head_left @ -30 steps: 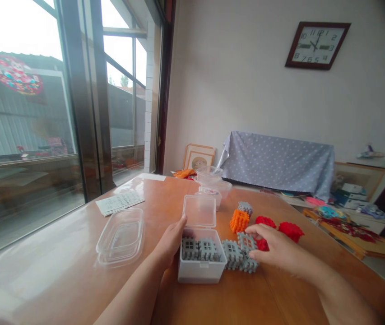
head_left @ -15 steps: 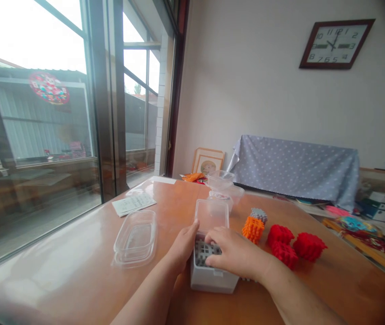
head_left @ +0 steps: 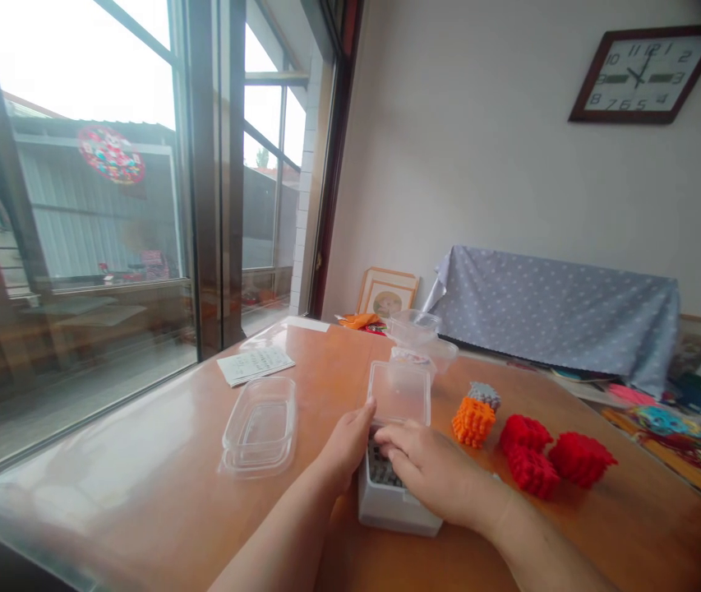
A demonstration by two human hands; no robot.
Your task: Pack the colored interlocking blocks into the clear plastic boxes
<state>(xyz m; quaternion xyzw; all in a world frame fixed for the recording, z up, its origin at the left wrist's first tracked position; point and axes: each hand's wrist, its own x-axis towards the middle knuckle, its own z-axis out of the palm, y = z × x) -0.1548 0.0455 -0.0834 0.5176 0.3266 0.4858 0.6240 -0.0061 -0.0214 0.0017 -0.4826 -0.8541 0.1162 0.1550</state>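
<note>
So the landmark here is the frosted plastic box (head_left: 396, 511), squarish and smooth, on the glossy wood-look tabletop (head_left: 165, 485). Its flat translucent lid (head_left: 399, 391) is flipped up at the back. Left hand (head_left: 345, 446) is against the box's left side, thumb up by the lid; its lower fingers are hidden, so can't tell how closed that grip is. Right hand (head_left: 440, 470) reaches over the rim, fingers bent onto the dark gray lattice blocks (head_left: 380, 469) inside; can't tell if it's got hold of one. Right of the box: a knobbly orange block (head_left: 473, 423), a gray one (head_left: 486, 395) behind it, then chunky red blocks (head_left: 582, 459). Left of it, a thin clear tray (head_left: 260, 419).
</note>
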